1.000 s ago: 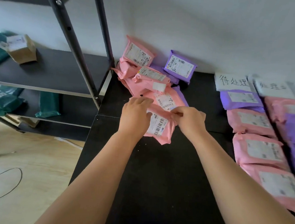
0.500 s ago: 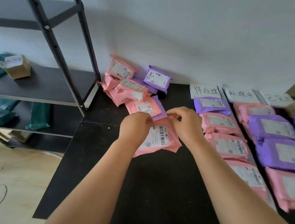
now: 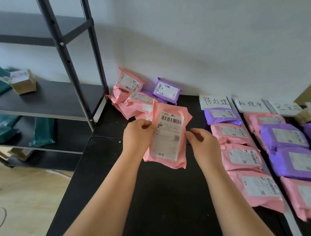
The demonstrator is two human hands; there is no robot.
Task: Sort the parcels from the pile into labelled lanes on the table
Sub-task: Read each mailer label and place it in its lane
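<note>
Pink parcel up for a label read, lanes off to the right

The parcel [image 3: 168, 137] is held upright over the desk [image 3: 162, 203], between the pile [image 3: 133, 99] at the far left and the lanes [image 3: 239, 157] on the right. Its long axis runs near to far, barcode end pointing far, label facing the camera. The left hand [image 3: 139, 137] pinches the left edge in its fingers. The right hand [image 3: 204, 146] is just beside the right edge, fingers loosely curled, and I can't tell if they've got hold of it. The lanes are all rightward, so I'd guess the right hand is the nearer one to carry it. The laid parcels look crosswise, so it probably needs a quarter turn.
</note>
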